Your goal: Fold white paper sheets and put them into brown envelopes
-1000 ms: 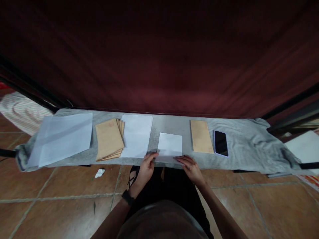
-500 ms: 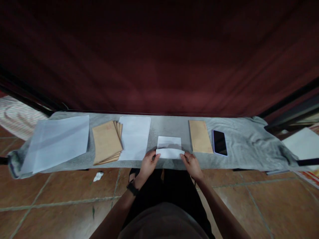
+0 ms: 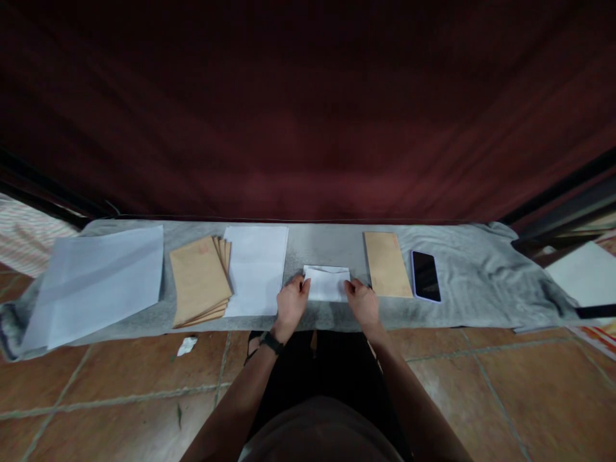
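Note:
A white sheet of paper (image 3: pixel 327 282) lies folded over on the grey cloth (image 3: pixel 471 276) in front of me. My left hand (image 3: pixel 291 301) pinches its left edge, fingers closed on it. At the right edge my right hand (image 3: pixel 362 301) grips it in the same way. A black band sits on my left wrist.
Left of the sheet lie a stack of white paper (image 3: pixel 255 269), a fanned pile of brown envelopes (image 3: pixel 198 281) and a large pale sheet (image 3: pixel 96 282). To the right are one brown envelope (image 3: pixel 386 264) and a phone (image 3: pixel 425 276). A dark red curtain hangs behind.
Both hands have lifted the sheet's near edge and brought it away from me, so the sheet now lies folded shorter. The hands have moved further onto the cloth.

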Demonstrator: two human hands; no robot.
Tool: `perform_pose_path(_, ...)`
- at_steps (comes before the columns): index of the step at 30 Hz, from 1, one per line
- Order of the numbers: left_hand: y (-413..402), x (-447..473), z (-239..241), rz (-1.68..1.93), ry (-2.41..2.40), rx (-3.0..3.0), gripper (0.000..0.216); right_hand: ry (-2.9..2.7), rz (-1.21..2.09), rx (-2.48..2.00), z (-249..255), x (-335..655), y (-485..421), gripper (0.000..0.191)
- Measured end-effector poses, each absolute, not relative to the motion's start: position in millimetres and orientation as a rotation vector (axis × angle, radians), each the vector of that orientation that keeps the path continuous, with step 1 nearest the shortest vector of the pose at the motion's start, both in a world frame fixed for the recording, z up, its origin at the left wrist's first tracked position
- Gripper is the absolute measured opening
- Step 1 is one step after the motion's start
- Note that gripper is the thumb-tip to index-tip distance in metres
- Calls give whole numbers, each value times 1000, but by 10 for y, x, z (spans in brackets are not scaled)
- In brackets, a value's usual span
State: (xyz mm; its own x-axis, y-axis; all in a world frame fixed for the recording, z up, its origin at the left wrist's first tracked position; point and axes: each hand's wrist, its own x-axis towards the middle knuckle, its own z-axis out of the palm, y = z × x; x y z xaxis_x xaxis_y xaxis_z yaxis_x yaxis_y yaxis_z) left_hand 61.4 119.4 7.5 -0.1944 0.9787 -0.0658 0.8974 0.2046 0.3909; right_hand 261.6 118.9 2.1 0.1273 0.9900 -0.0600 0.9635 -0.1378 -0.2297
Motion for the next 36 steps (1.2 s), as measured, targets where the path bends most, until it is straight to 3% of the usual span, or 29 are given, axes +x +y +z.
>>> perform_pose_path(15, 1291, 769, 120, 160, 2306, 1837, 37, -1946, 186, -2384, -7, 2474, 1309, 40)
perform_pose_path(21, 1284, 777, 84, 148, 2304, 1910, 39, -1927, 105, -2089, -54, 2464, 1253, 35)
perform_pose_path(27, 1280, 767, 38, 150, 2298, 1958, 39, -2129, 96, -1690, -218, 2310, 1153, 48)
perform_pose_path(36, 1269, 768, 19, 222, 2313, 1932, 37, -2164, 50, -1721, -386, 2274, 1070, 55)
